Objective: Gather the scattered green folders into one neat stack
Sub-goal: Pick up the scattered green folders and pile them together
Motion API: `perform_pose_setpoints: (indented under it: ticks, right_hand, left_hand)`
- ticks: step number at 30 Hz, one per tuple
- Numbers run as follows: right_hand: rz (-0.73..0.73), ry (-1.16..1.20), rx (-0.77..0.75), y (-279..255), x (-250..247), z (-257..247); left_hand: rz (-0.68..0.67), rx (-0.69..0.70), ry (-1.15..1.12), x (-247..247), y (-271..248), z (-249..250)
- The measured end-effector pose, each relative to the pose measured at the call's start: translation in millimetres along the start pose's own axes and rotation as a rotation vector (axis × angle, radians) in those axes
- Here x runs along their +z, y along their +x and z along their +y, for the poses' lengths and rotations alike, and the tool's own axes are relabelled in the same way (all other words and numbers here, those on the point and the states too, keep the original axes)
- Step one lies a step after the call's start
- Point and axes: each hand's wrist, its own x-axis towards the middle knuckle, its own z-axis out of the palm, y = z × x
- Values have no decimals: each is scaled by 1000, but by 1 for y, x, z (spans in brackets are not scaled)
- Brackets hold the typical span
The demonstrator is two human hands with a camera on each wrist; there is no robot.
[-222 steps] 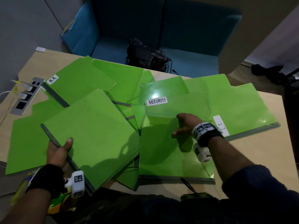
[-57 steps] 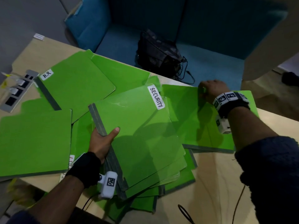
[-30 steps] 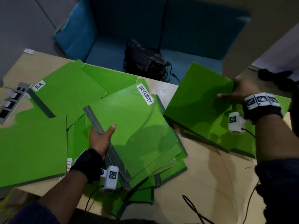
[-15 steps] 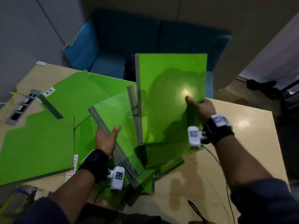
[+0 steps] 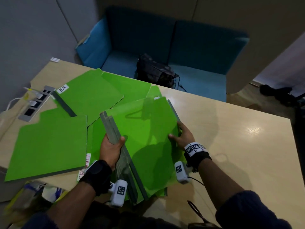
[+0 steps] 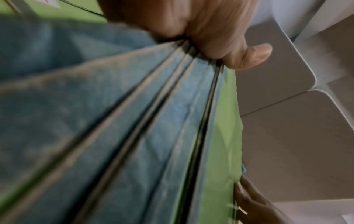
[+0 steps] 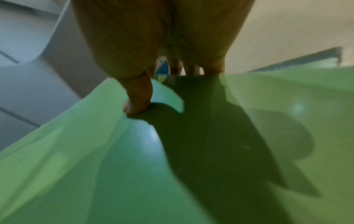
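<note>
A stack of green folders with grey spines lies in front of me on the table. My left hand grips the bundle of grey spines at its left edge, thumb on top. My right hand holds the right edge of the top folder, thumb on its face and fingers under the edge. More green folders lie loose to the left: one labelled H.R at the back, another near the front left, and one behind.
A wooden table has bare surface on the right. A grey power socket strip with a white cable sits at the far left. A blue sofa with a dark bag stands behind the table.
My right hand carried a folder from the right side, swung it upright, and has laid it down on the stack. My left hand kept its grip on the spines.
</note>
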Motion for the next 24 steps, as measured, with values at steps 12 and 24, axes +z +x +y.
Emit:
perform_pose_setpoints:
  ticks: [12,24]
  right_hand:
    - [60,-170,105,1,40,-8]
    - [192,-94,143,50,5,-32]
  left_hand:
    - [-101,-268,-121,-4,14,-20]
    - [16,-211,-82,-76,56,-9]
